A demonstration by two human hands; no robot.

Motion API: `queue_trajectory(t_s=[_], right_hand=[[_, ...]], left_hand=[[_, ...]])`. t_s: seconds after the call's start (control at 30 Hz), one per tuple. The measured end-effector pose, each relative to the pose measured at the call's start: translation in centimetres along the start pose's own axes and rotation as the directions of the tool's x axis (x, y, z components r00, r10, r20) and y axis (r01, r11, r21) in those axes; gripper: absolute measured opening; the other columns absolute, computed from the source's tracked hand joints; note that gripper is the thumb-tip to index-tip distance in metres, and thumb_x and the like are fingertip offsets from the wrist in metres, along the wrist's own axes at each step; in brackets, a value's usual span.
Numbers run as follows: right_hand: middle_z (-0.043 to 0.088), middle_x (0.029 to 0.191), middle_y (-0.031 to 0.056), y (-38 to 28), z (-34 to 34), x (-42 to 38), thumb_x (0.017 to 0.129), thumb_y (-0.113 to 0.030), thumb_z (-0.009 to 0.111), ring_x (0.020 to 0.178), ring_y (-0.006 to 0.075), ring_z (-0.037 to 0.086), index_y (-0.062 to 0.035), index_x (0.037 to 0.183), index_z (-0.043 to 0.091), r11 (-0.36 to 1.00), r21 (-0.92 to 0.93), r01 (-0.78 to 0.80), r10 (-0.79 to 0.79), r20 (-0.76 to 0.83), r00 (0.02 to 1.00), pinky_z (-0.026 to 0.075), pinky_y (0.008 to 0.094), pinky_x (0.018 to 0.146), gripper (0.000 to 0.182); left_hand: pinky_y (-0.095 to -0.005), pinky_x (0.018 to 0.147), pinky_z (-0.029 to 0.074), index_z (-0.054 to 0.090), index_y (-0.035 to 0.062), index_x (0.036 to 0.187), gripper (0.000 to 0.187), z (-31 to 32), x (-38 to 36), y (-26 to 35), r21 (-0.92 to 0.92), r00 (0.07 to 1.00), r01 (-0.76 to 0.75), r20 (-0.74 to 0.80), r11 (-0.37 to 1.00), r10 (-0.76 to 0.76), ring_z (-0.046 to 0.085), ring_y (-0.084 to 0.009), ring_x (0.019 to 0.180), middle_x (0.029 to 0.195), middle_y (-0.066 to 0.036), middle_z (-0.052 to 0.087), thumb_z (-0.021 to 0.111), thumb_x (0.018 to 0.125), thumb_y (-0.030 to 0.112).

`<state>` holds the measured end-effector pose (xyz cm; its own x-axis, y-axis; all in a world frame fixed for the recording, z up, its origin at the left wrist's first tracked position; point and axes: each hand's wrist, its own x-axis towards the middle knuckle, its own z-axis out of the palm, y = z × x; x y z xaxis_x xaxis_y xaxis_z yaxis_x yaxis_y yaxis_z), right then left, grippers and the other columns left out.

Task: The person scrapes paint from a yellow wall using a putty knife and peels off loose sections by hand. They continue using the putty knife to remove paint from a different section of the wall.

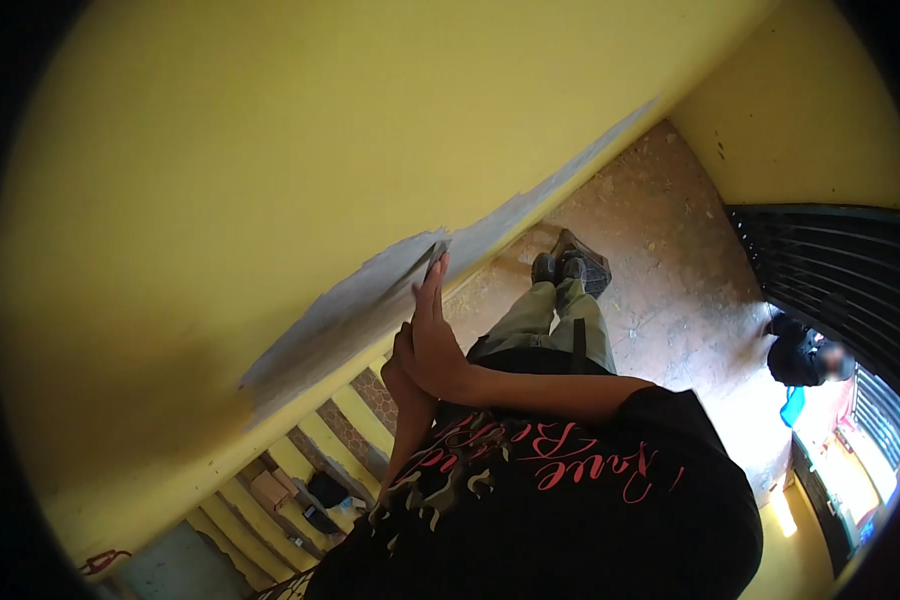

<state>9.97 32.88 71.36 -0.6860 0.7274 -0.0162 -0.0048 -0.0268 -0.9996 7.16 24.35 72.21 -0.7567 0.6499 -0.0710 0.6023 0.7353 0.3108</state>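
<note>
My right hand (438, 335) reaches across my chest to the yellow wall (270, 150). Its fingers are stretched along a thin, dark, flat blade (437, 250), which lies against the wall at the upper edge of a grey patch (360, 305). The blade's exact kind is hard to make out. Close below, my left hand (405, 375) is bent up against the heel of my right hand, its fingers closed and partly hidden. Whatever it grips, if anything, does not show.
Below the wall runs a row of yellow balusters (355, 420), with a brown box (273, 489) showing between them. My shoes (560, 267) stand on a worn reddish floor (660, 250). A person in dark clothes (798, 352) is low down at the right, by a dark slatted metal shutter (830, 270).
</note>
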Motion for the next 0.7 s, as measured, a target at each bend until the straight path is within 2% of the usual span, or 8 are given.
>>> queue_trajectory(t_s=[0.03, 0.07, 0.13, 0.23, 0.37, 0.43, 0.63, 0.7], right_hand=[[-0.009, 0.149, 0.0388, 0.1, 0.4, 0.1, 0.081, 0.007, 0.041, 0.130, 0.0542, 0.031, 0.0099, 0.141, -0.019, 0.994, 0.100, -0.042, 0.040, 0.027, 0.999, 0.046, 0.0424, 0.095, 0.085], [-0.009, 0.149, 0.0388, -0.3, 0.3, 0.2, 0.081, 0.007, 0.041, 0.130, 0.0542, 0.031, 0.0099, 0.141, -0.019, 0.993, 0.105, -0.053, 0.051, 0.016, 0.999, 0.046, 0.0424, 0.095, 0.085], [-0.008, 0.149, 0.0380, -0.6, -0.6, 0.4, 0.078, 0.008, 0.045, 0.109, 0.0520, 0.053, 0.0090, 0.142, -0.018, 0.988, -0.012, -0.153, 0.153, 0.082, 0.985, 0.052, 0.0409, 0.074, 0.089], [-0.006, 0.150, 0.0374, -0.3, -1.5, 1.0, 0.076, 0.008, 0.048, 0.094, 0.0512, 0.058, 0.0078, 0.144, -0.015, 0.984, -0.037, -0.172, 0.173, 0.025, 0.985, 0.051, 0.0415, 0.065, 0.093], [-0.003, 0.151, 0.0364, -1.0, -1.6, 0.0, 0.074, 0.007, 0.050, 0.091, 0.0497, 0.059, 0.0067, 0.145, -0.012, 0.979, 0.028, -0.204, 0.203, 0.047, 0.978, 0.051, 0.0396, 0.066, 0.094], [-0.002, 0.151, 0.0351, -0.8, -1.7, -0.4, 0.074, 0.005, 0.051, 0.086, 0.0473, 0.060, 0.0053, 0.146, -0.010, 0.984, -0.008, -0.176, 0.176, 0.142, 0.974, 0.051, 0.0395, 0.065, 0.095], [-0.002, 0.152, 0.0348, -0.4, -2.8, 0.8, 0.074, 0.003, 0.052, 0.078, 0.0448, 0.060, 0.0055, 0.146, -0.009, 0.992, 0.009, -0.125, 0.125, 0.011, 0.992, 0.051, 0.0396, 0.064, 0.095], [0.000, 0.151, 0.0350, -1.4, -2.3, 0.1, 0.074, 0.003, 0.052, 0.078, 0.0445, 0.061, 0.0057, 0.146, -0.008, 0.989, 0.022, -0.147, 0.145, 0.061, 0.988, 0.052, 0.0390, 0.064, 0.094]], left_hand=[[-0.0355, 0.070, 0.051, 0.056, 0.0044, 0.117, 0.033, -0.6, 0.2, -0.1, 0.079, 0.993, 0.056, 0.103, 0.995, -0.064, 0.067, -0.0298, 0.088, 0.105, -0.014, 0.065, 0.062, 0.086, 0.015], [-0.0355, 0.070, 0.051, 0.056, 0.0044, 0.117, 0.033, -0.4, 0.3, -0.5, 0.085, 0.991, 0.048, 0.117, 0.995, -0.058, 0.067, -0.0298, 0.088, 0.105, -0.014, 0.065, 0.062, 0.086, 0.015], [-0.0363, 0.069, 0.052, 0.056, 0.0065, 0.118, 0.034, 0.6, 0.2, -0.9, 0.021, 0.996, 0.039, 0.077, 0.999, -0.041, 0.067, -0.0301, 0.087, 0.105, -0.014, 0.065, 0.062, 0.086, 0.016], [-0.0403, 0.071, 0.052, 0.053, 0.0087, 0.121, 0.042, 0.9, 0.7, -0.4, -0.005, 0.987, 0.037, 0.156, 0.999, -0.036, 0.066, -0.0322, 0.087, 0.108, -0.014, 0.065, 0.063, 0.085, 0.026], [-0.0397, 0.071, 0.052, 0.054, 0.0086, 0.120, 0.041, -0.8, 0.0, 1.0, 0.057, 0.975, 0.102, 0.191, 0.993, -0.111, 0.067, -0.0323, 0.088, 0.104, -0.014, 0.066, 0.064, 0.084, 0.025], [-0.0398, 0.071, 0.052, 0.054, 0.0084, 0.119, 0.040, -0.8, -0.1, 1.2, 0.055, 0.973, 0.112, 0.195, 0.992, -0.121, 0.066, -0.0324, 0.088, 0.103, -0.014, 0.066, 0.064, 0.084, 0.025], [-0.0399, 0.071, 0.051, 0.055, 0.0078, 0.118, 0.039, 0.3, 0.2, 1.3, 0.019, 0.976, 0.116, 0.184, 0.993, -0.118, 0.066, -0.0329, 0.087, 0.102, -0.015, 0.066, 0.065, 0.084, 0.024], [-0.0399, 0.071, 0.051, 0.055, 0.0076, 0.117, 0.038, -0.3, -0.1, 1.5, 0.020, 0.974, 0.135, 0.178, 0.991, -0.136, 0.066, -0.0331, 0.087, 0.102, -0.015, 0.066, 0.065, 0.084, 0.023]])
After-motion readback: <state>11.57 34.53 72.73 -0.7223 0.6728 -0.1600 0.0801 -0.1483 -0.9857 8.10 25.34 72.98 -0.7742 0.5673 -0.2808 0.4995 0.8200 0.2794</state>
